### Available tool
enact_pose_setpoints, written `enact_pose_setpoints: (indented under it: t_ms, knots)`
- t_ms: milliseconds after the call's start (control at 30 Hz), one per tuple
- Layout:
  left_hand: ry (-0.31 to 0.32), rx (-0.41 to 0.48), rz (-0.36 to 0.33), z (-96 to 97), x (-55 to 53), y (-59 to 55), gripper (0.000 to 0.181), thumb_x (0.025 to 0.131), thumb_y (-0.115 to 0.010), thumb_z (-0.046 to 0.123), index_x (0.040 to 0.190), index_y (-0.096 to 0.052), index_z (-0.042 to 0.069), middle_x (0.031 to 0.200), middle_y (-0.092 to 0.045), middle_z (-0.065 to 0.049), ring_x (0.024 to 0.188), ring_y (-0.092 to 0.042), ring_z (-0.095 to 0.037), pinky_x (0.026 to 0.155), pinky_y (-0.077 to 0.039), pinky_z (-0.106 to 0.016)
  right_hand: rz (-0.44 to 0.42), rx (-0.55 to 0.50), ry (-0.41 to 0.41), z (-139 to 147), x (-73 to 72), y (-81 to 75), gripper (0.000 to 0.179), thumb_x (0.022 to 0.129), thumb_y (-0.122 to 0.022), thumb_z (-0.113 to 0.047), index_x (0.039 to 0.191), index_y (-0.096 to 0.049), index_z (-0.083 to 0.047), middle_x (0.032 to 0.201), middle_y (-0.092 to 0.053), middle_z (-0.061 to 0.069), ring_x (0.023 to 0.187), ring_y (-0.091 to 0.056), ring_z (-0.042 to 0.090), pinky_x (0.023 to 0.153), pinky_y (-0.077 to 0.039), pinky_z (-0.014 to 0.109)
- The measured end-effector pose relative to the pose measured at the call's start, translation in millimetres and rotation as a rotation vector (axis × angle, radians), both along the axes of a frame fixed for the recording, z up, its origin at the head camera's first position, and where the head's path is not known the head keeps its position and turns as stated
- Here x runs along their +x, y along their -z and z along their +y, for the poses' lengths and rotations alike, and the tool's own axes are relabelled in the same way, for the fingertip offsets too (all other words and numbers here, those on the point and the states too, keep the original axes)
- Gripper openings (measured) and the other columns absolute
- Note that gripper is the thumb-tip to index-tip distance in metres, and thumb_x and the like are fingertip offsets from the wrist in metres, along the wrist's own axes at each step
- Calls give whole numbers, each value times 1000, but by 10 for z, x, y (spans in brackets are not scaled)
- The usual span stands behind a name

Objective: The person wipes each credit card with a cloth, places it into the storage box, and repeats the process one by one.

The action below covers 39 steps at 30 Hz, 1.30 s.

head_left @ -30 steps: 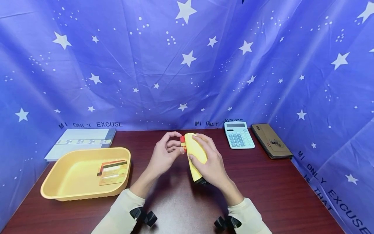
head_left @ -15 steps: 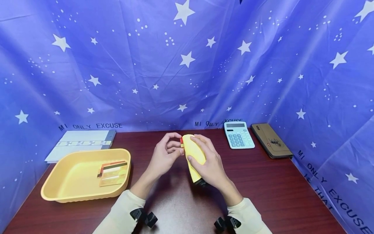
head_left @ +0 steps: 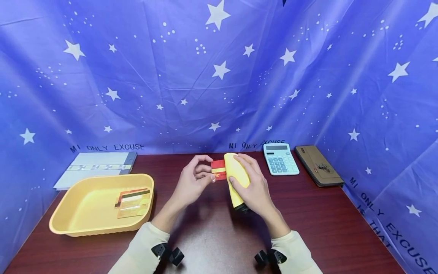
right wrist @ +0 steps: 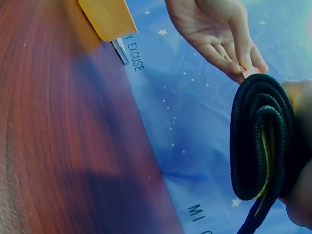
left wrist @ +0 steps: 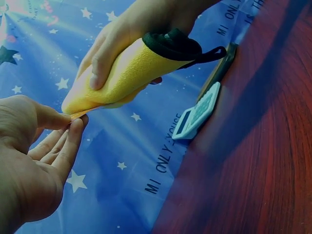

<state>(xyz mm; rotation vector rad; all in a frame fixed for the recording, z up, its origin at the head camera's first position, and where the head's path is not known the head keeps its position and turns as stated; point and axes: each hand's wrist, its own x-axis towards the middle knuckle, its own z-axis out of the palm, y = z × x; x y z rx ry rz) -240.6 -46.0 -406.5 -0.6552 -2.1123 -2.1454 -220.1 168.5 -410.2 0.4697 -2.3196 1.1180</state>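
My left hand [head_left: 192,180] pinches a red card with a yellow stripe [head_left: 219,170] between thumb and fingers, by its left edge. Wrapped about the card's right part is a folded yellow cloth [head_left: 236,177], which hides that end. My right hand [head_left: 252,186] grips this cloth from the right, above the table. In the left wrist view the cloth [left wrist: 129,73] shows black edging and a small black loop. Its rolled black layers [right wrist: 258,141] face the camera in the right wrist view, where fingertips of my left hand [right wrist: 219,36] hold the card.
A yellow basin [head_left: 85,224] at left holds several cards [head_left: 133,205]. Behind it lies a white box or book [head_left: 99,163]. At the back right are a light blue calculator [head_left: 280,160] and a brown wallet [head_left: 318,165]. A star-patterned blue curtain [head_left: 191,76] surrounds the table.
The cloth first slid slightly left over the card, covering most of it. Since then my right hand has drawn it rightward, baring more red card. My left hand has hardly moved.
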Motion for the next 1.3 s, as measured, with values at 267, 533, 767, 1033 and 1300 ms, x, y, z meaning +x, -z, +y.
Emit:
enact_pose_setpoints:
  t_ms: [267,533,767,1033,1300]
  knots:
    - [-6,26,-24,-40,-29,-12,46,85,-66,-13,128,-55,2,99,-70,-29,80,-71,-14,77,-67,-36,-21,-20,31,98,-57,1,64,85,-81,-17,145,-60,-27,150,-53,-3,126,-58,19,85,-52,34]
    - [-23,87,-77,-69,-58,-13,50,86,-66,-13,132,-53,1,104,-72,-28,79,-73,-16,80,-68,-38,-27,-39,54,201,-92,-18,63,85,-81,-16,144,-60,-24,150,-53,0,130,-54,22,89,-48,33]
    - [-39,146,-103,-81,-59,-26,48,86,-67,-15,130,-53,2,97,-72,-16,82,-75,-18,83,-67,-44,-23,-30,61,246,-108,-12,63,85,-81,-16,144,-60,-24,150,-54,1,128,-55,23,87,-49,36]
    - [-82,15,-87,-98,-51,-9,30,88,-66,-8,117,-72,-2,104,-75,-24,78,-76,-9,79,-67,-29,-25,-26,63,256,-124,-8,63,85,-81,-16,144,-60,-24,150,-54,1,127,-56,23,86,-49,36]
    - [-59,13,-85,-106,-41,-12,30,94,-66,-3,123,-72,-5,120,-73,-27,79,-76,-7,85,-66,-29,-30,-33,59,260,-110,-18,63,85,-81,-16,144,-61,-24,150,-53,1,129,-55,24,87,-49,37]
